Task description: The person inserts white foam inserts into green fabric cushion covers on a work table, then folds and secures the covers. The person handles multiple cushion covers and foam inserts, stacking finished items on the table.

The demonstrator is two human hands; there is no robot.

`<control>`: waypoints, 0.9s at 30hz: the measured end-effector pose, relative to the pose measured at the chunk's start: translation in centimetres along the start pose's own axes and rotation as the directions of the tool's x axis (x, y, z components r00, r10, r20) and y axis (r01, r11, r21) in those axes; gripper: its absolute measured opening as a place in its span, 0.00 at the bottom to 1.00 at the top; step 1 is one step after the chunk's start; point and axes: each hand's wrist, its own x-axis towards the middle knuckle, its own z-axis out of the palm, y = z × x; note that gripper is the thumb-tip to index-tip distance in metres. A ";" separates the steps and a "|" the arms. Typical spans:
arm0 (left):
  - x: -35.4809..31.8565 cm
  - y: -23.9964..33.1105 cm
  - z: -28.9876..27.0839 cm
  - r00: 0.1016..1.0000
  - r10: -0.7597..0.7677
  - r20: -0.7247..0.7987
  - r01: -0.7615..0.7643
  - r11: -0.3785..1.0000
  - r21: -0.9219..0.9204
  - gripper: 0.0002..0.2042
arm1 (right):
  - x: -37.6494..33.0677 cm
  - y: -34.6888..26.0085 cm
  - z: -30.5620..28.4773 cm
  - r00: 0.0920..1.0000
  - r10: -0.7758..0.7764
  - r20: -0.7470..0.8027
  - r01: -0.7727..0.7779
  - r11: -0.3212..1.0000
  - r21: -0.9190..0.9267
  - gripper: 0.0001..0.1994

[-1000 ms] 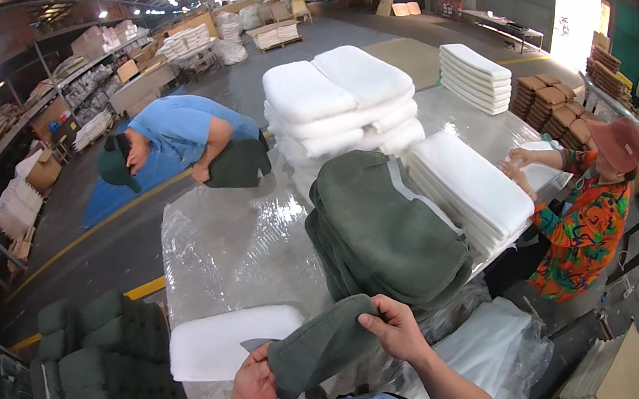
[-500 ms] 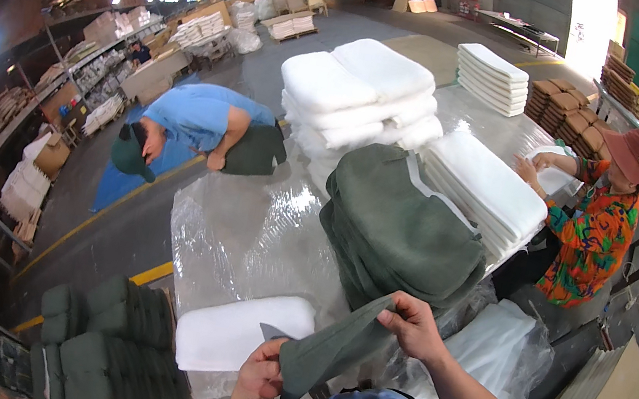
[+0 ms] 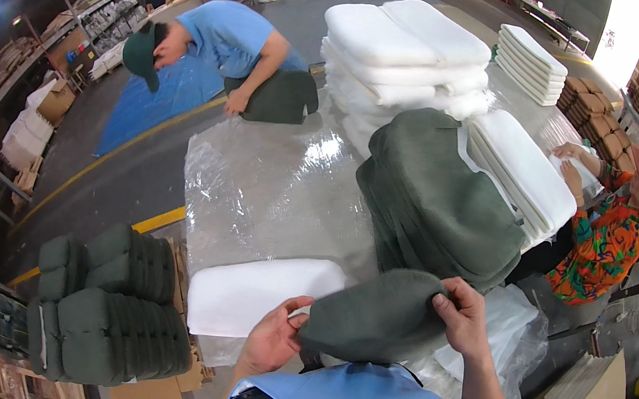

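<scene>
Between my two hands a dark green fabric cover (image 3: 374,316) is stretched out in front of my chest. My left hand (image 3: 277,336) pinches its left end, where a small pale bit shows at the fingers. At the upper right end, my right hand (image 3: 466,315) grips the edge with the thumb on top. Just beyond my left hand a white foam pad (image 3: 255,295) lies on the plastic-covered table (image 3: 268,199). A tall pile of dark green covers (image 3: 440,195) rests on the table past my right hand.
White pads (image 3: 407,40) stand in a big stack at the back, with another white stack (image 3: 521,171) beside the green pile. Finished-looking green cushions (image 3: 120,335) sit low at left. Across the table one co-worker (image 3: 223,46) handles a green cushion; another (image 3: 605,228) works at right.
The green cover has turned from a narrow folded strip to a broad, flat face. My hands have moved a little to the right with it.
</scene>
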 end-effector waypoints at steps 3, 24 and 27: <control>-1.5 4.1 -3.4 0.991 0.129 -0.029 -0.121 0.976 0.183 0.22 | 3.6 -2.8 2.8 0.991 -0.129 -0.023 0.124 0.979 -0.161 0.08; -6.3 18.2 -28.7 0.636 0.584 -0.504 0.155 0.543 0.825 0.15 | 4.0 12.3 20.1 0.934 0.357 -0.006 -0.219 0.560 -0.799 0.29; -4.0 18.6 -30.5 0.595 0.563 -0.574 0.238 0.559 0.795 0.15 | 3.9 14.4 21.2 0.827 0.545 -0.135 -0.515 0.639 -0.571 0.33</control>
